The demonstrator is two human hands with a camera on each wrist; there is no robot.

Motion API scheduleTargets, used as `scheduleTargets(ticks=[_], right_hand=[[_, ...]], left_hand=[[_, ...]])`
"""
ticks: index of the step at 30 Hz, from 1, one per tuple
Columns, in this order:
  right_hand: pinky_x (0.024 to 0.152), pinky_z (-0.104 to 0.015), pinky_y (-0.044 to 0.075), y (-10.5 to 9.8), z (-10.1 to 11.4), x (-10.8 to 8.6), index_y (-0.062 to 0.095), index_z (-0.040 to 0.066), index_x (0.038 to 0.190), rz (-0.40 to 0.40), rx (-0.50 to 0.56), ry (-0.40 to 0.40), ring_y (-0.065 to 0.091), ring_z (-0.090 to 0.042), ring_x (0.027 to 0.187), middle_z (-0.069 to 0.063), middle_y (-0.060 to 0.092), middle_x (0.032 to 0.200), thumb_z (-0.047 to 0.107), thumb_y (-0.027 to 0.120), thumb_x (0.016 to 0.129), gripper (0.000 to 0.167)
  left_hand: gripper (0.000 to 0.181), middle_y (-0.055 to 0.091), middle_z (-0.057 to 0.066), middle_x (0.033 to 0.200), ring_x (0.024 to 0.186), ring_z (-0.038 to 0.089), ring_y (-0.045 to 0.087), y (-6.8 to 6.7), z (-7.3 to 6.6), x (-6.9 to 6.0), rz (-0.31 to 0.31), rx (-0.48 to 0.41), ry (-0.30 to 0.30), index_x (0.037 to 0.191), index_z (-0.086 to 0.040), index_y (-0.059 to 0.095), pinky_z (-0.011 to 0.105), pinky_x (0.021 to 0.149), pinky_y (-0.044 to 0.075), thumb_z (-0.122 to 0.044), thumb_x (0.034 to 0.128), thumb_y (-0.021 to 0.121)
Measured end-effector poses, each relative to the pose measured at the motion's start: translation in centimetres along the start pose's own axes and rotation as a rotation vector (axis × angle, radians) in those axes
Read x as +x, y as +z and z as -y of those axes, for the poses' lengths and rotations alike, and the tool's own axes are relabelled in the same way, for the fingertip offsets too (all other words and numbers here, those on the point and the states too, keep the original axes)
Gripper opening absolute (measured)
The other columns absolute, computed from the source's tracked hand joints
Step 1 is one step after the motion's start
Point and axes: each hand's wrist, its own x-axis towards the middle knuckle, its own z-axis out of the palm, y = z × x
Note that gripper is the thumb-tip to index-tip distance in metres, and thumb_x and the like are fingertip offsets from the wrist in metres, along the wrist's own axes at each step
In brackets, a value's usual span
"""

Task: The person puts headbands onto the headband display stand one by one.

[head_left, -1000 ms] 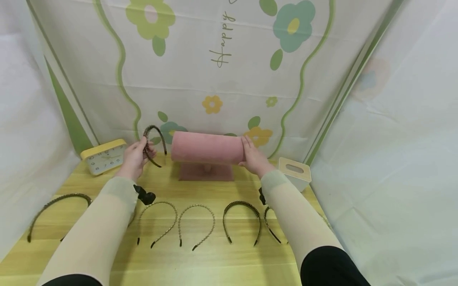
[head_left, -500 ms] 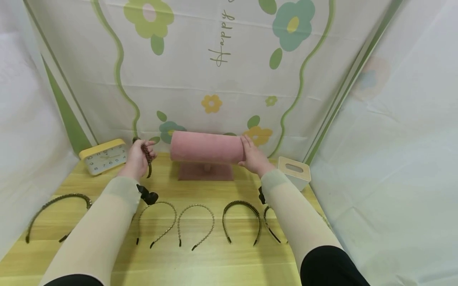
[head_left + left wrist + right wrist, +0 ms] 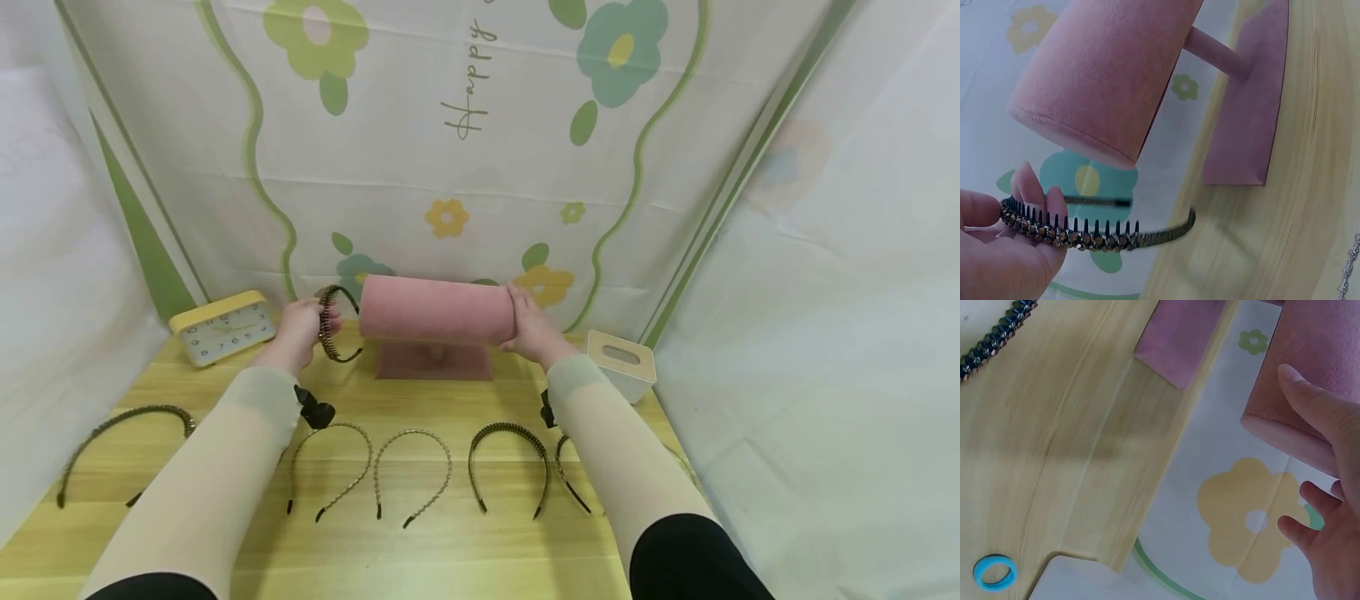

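My left hand (image 3: 300, 331) pinches a dark, beaded headband (image 3: 327, 332) just off the left end of a pink headband display stand (image 3: 435, 310). In the left wrist view the headband (image 3: 1085, 240) shows comb teeth along its inner side; thumb and fingers grip it near one part of the arch, and a narrow gap separates it from the padded roll (image 3: 1097, 75). At the other end of the roll, my right hand (image 3: 536, 329) holds on. The right wrist view has its thumb (image 3: 1313, 403) against the roll, with some fingers beside the end face and others hidden.
Several headbands lie in a row along the table, among them a gold one (image 3: 412, 432) and a darker one (image 3: 510, 427). A yellow-topped clock (image 3: 228, 331) stands at back left, a tissue box (image 3: 621, 364) at back right. A turquoise ring (image 3: 995, 573) lies on the wood.
The headband in my left hand turned, was seen nearly edge-on half a second ago, and now stands with its opening toward the stand, closer to the roll. My right hand stays put.
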Motion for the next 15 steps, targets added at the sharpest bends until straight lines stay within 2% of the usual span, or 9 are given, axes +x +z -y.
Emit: scheduleTargets(ticks=[4,7,11,15], right_hand=[[0.111,-0.049,0.033,-0.2,0.3,-0.3,-0.004,0.027,0.159,0.009,0.043,0.009,0.036,-0.037,0.137,-0.014,0.022,0.160,0.014,0.088,0.075,0.125],[0.111,-0.047,0.033,-0.2,0.4,-0.2,-0.004,0.027,0.159,0.019,0.050,0.015,0.037,-0.035,0.137,-0.015,0.027,0.158,0.013,0.087,0.076,0.125],[0.111,-0.047,0.033,-0.3,0.4,-0.2,-0.003,0.025,0.159,0.023,0.047,0.013,0.036,-0.035,0.138,-0.015,0.027,0.158,0.012,0.087,0.077,0.123],[0.112,-0.047,0.032,-0.3,0.5,-0.2,-0.002,0.022,0.160,0.032,0.037,0.018,0.036,-0.035,0.138,-0.015,0.027,0.158,0.012,0.086,0.077,0.121]], left_hand=[[0.048,0.054,0.008,0.106,0.089,0.012,0.062,0.4,-0.2,0.4,-0.011,0.041,0.032,0.150,0.010,0.026,0.035,0.099,0.048,-0.014,0.1077,0.023],[0.047,0.055,0.011,0.109,0.091,0.013,0.062,0.8,-0.6,0.7,-0.025,0.095,0.063,0.148,0.009,0.031,0.037,0.099,0.048,-0.014,0.1079,0.024],[0.048,0.053,0.018,0.119,0.089,0.014,0.062,1.6,-1.6,0.9,-0.003,0.182,0.099,0.151,0.008,0.025,0.036,0.096,0.050,-0.014,0.1082,0.024],[0.051,0.050,0.022,0.129,0.091,0.016,0.063,2.4,-2.6,1.0,0.037,0.255,0.081,0.155,0.003,0.018,0.039,0.099,0.047,-0.016,0.1089,0.025]])
